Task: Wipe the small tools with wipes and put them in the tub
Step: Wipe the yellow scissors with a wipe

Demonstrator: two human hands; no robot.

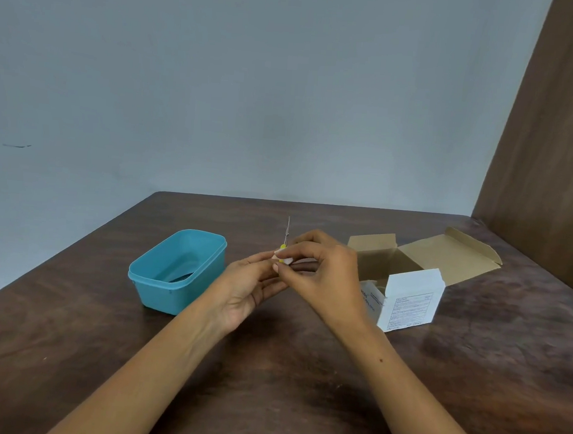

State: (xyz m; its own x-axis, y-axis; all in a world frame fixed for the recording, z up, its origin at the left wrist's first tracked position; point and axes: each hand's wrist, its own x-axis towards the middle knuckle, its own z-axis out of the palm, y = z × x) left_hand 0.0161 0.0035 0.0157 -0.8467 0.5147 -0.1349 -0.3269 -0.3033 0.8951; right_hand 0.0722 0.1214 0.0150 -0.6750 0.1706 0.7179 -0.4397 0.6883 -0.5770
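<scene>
My left hand (251, 287) holds a small tool (287, 232) with a yellow handle and a thin metal shaft that points up, above the table's middle. My right hand (322, 270) pinches a small white wipe (284, 255) against the tool's yellow handle. Most of the handle is hidden by my fingers. The teal plastic tub (158, 279) stands on the table to the left of my hands, its lid off, with a dark slim tool (182, 277) lying inside.
An open white cardboard box (408, 301) with brown flaps stands on the dark wooden table (266, 385) right of my hands. A grey wall runs behind the table and a brown panel rises at the right.
</scene>
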